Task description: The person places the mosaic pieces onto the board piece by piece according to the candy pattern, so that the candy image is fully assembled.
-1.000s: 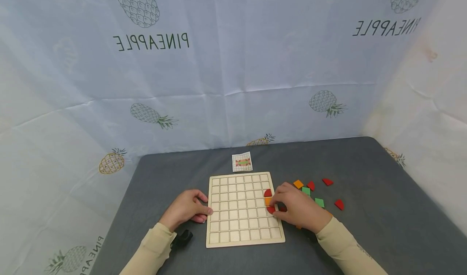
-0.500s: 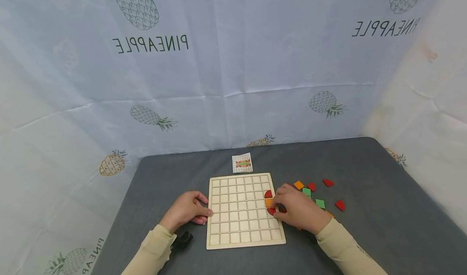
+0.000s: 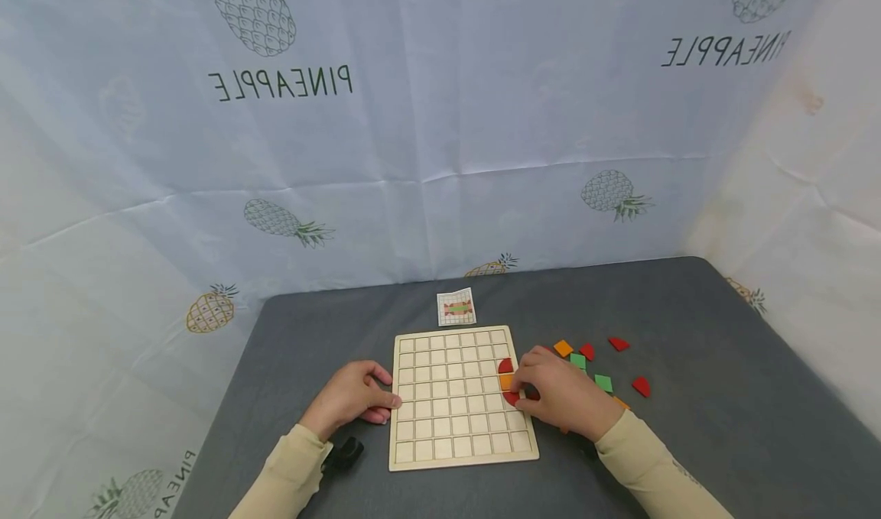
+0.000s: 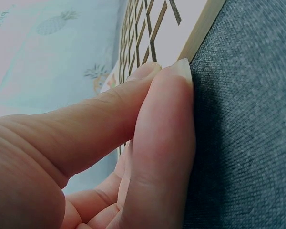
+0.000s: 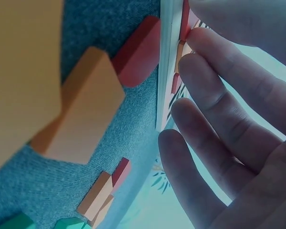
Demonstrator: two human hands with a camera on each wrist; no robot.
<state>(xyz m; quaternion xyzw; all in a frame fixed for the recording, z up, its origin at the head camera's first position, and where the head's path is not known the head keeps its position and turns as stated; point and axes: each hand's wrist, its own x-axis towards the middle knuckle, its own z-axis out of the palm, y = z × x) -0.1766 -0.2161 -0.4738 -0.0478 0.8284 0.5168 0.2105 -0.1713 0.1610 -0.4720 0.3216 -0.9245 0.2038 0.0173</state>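
At the right edge of the board [image 3: 441, 406], your right hand [image 3: 560, 389], fingers extended, is touching the orange tile [image 3: 505, 381] just leftward; your left hand [image 3: 351, 394] is pinching the opposite edge.

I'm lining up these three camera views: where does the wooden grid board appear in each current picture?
Head: the wooden grid board lies lower centre, between the left hand and right hand.
Left wrist: top, right of centre, its slanting edge meeting the hand.
Right wrist: upper centre, nearly edge-on, its pale side left of the hand.
Shared landmark: the dark table surface.
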